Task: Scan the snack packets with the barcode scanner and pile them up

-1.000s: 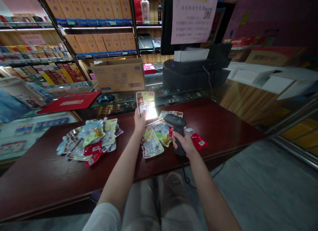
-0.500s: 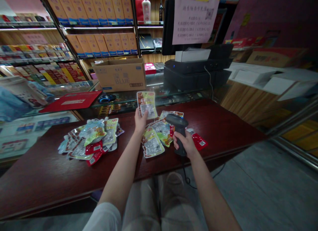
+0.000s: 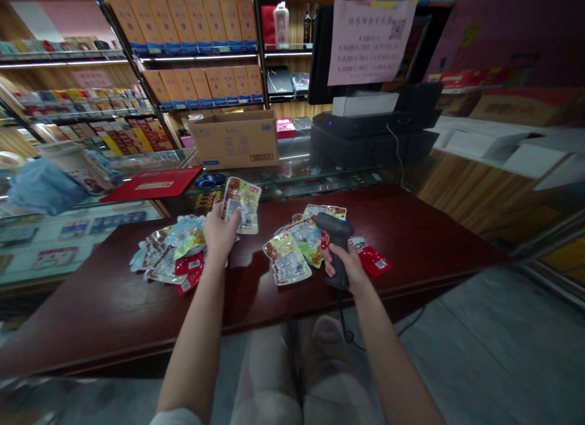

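Note:
My left hand (image 3: 221,231) is closed on a yellow-and-brown snack packet (image 3: 243,207), held up tilted over the table with its printed back toward me. Just below and left of that hand lies a heap of similar packets (image 3: 167,252), partly hidden by my wrist, with red packets (image 3: 189,271) at its near side. In my right hand (image 3: 346,264) is a black barcode scanner (image 3: 336,230), its head pointing left. Beneath and left of the scanner spreads a second group of packets (image 3: 289,260). A red packet (image 3: 375,259) lies to the right of my right hand.
The dark red wooden table (image 3: 411,230) meets a glass counter (image 3: 292,184) behind. On the counter stand a cardboard box (image 3: 233,141), a red folder (image 3: 153,184), a mouse (image 3: 210,180), a cup (image 3: 75,166) and a monitor (image 3: 322,53). The scanner's cable (image 3: 342,318) hangs over the front edge.
My left hand has carried the snack packet leftward, from above the right group toward the left heap. The bright light on the packet one second ago is gone. My right hand still holds the scanner.

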Demonstrator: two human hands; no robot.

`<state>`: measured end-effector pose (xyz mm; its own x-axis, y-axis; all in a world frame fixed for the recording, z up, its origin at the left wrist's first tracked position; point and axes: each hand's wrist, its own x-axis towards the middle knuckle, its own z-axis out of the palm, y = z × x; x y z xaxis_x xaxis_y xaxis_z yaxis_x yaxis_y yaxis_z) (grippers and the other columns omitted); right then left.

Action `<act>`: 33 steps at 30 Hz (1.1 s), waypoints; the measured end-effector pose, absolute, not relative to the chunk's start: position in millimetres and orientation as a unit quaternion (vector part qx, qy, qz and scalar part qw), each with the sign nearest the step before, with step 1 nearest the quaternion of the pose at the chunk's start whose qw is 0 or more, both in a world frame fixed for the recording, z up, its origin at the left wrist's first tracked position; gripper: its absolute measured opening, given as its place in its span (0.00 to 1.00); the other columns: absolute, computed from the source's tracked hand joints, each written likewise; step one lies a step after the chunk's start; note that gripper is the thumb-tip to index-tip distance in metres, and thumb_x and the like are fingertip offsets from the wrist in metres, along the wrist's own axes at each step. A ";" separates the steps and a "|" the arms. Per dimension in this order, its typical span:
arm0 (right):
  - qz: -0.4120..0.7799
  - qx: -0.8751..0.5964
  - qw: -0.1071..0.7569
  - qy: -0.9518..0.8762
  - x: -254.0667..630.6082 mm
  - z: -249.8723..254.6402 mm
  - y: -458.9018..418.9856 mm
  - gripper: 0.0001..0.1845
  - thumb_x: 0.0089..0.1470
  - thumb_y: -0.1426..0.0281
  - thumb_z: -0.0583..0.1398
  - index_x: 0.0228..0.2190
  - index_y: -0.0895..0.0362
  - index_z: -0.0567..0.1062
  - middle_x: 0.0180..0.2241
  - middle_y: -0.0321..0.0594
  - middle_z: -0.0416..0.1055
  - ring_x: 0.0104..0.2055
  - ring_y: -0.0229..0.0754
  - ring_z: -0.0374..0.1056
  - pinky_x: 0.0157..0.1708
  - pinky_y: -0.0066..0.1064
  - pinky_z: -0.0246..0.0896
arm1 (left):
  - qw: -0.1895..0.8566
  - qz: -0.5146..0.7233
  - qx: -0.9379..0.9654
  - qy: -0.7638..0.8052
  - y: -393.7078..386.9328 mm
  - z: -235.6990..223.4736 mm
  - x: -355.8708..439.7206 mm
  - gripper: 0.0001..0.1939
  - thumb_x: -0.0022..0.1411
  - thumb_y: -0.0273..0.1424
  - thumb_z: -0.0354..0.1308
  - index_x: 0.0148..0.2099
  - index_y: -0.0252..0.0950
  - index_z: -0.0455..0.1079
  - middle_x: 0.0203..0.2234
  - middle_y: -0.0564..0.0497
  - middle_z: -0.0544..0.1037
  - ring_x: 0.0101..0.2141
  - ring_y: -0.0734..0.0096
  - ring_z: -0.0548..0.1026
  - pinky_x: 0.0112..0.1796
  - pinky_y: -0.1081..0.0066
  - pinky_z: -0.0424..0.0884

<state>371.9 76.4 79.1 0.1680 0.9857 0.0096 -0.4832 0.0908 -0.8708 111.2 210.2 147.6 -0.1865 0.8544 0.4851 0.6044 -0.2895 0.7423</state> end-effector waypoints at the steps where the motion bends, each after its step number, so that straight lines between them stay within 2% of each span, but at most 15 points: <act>1: 0.562 -0.377 0.660 -0.327 369.4 78.9 76.8 0.18 0.45 0.61 0.67 0.31 0.55 0.65 0.17 0.26 0.63 0.12 0.29 0.55 0.12 0.22 0.51 | 0.096 0.490 0.615 0.611 205.5 148.8 97.1 0.19 0.53 0.40 0.56 0.44 0.34 0.73 0.31 0.48 0.79 0.34 0.59 0.75 0.40 0.64 0.70; 8: 0.583 -0.364 0.645 -0.335 343.3 80.4 83.9 0.19 0.44 0.60 0.67 0.32 0.55 0.65 0.17 0.26 0.63 0.11 0.29 0.55 0.11 0.23 0.50 | 0.024 0.456 0.539 0.708 192.5 137.0 11.3 0.21 0.53 0.41 0.54 0.45 0.35 0.73 0.32 0.46 0.79 0.36 0.55 0.76 0.43 0.61 0.70; 11: 0.588 -0.365 0.636 -0.342 332.0 79.9 86.9 0.19 0.44 0.60 0.67 0.29 0.55 0.65 0.17 0.27 0.63 0.11 0.29 0.56 0.12 0.22 0.51 | 0.036 0.436 0.521 0.733 196.9 126.5 -10.2 0.20 0.53 0.41 0.54 0.44 0.34 0.73 0.32 0.45 0.78 0.37 0.53 0.76 0.44 0.59 0.70; 13: 0.588 -0.366 0.632 -0.348 326.8 78.4 87.9 0.19 0.44 0.60 0.67 0.27 0.55 0.64 0.17 0.27 0.64 0.12 0.29 0.56 0.12 0.23 0.51 | 0.050 0.441 0.521 0.729 201.2 118.4 -18.6 0.21 0.52 0.41 0.55 0.45 0.34 0.71 0.35 0.43 0.78 0.40 0.53 0.75 0.45 0.59 0.69; 17: 0.589 -0.363 0.633 -0.347 323.8 74.4 87.7 0.19 0.45 0.60 0.67 0.25 0.55 0.64 0.18 0.28 0.64 0.12 0.29 0.56 0.12 0.23 0.51 | 0.043 0.484 0.513 0.708 207.5 104.9 -24.7 0.26 0.51 0.38 0.57 0.52 0.34 0.66 0.45 0.42 0.74 0.46 0.57 0.73 0.49 0.60 0.67; 19: 0.590 -0.359 0.635 -0.346 324.9 73.1 87.0 0.19 0.45 0.60 0.67 0.24 0.56 0.64 0.17 0.28 0.64 0.12 0.29 0.56 0.12 0.23 0.52 | 0.022 0.480 0.516 0.709 208.6 103.0 -24.1 0.26 0.52 0.38 0.58 0.53 0.34 0.65 0.46 0.42 0.73 0.48 0.57 0.71 0.51 0.60 0.66; 25: 0.592 -0.359 0.635 -0.343 327.7 72.9 87.1 0.18 0.45 0.60 0.67 0.23 0.56 0.64 0.17 0.29 0.63 0.12 0.29 0.55 0.12 0.23 0.52 | -0.018 0.388 0.507 0.770 215.6 117.4 -20.1 0.17 0.58 0.39 0.54 0.46 0.38 0.73 0.47 0.38 0.71 0.51 0.45 0.68 0.50 0.52 0.63; 33: 0.591 -0.369 0.626 -0.351 327.9 72.7 87.7 0.18 0.45 0.60 0.67 0.25 0.55 0.65 0.17 0.28 0.63 0.12 0.29 0.55 0.12 0.23 0.52 | -0.001 0.349 0.528 0.774 213.8 126.9 -18.1 0.22 0.63 0.43 0.48 0.50 0.38 0.74 0.52 0.35 0.69 0.54 0.38 0.64 0.52 0.45 0.60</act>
